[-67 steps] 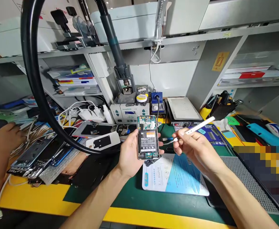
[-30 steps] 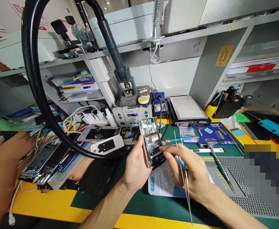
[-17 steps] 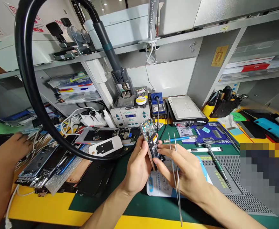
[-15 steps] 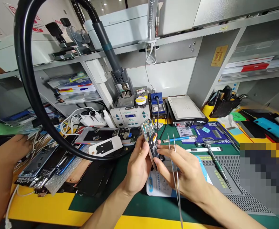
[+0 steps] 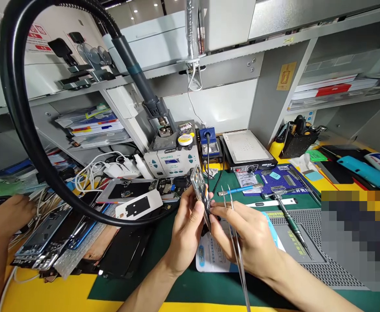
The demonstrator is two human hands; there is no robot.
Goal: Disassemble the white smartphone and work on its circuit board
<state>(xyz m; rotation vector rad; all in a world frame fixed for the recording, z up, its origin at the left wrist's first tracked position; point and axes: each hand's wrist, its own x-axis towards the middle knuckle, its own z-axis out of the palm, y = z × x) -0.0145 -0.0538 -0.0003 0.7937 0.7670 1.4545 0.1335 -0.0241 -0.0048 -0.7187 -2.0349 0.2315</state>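
Note:
My left hand (image 5: pixel 184 236) is closed round the lower part of an opened smartphone (image 5: pixel 197 184), its thumb along one long edge. The phone stands tilted, nearly edge-on to me, with its inner parts showing at the upper end. My right hand (image 5: pixel 253 232) carries a pair of metal tweezers (image 5: pixel 241 268) between its fingers, tips pointing up and away. Thumb and index finger of that hand also touch the phone's lower right side; what they press there is partly hidden. Beneath both hands lies a white and blue pad (image 5: pixel 207 255).
A black hose (image 5: pixel 6 86) loops over the left side from the hot-air station (image 5: pixel 170 162). Phone parts (image 5: pixel 128 247) and a white plate (image 5: pixel 141 203) lie left. Another person's hand (image 5: pixel 11 212) is at far left. A screwdriver (image 5: pixel 289 221) rests on the grey mat (image 5: pixel 336 242).
The phone has turned more edge-on, so less of its inside shows. Both hands keep their hold. The whole view has shifted a little.

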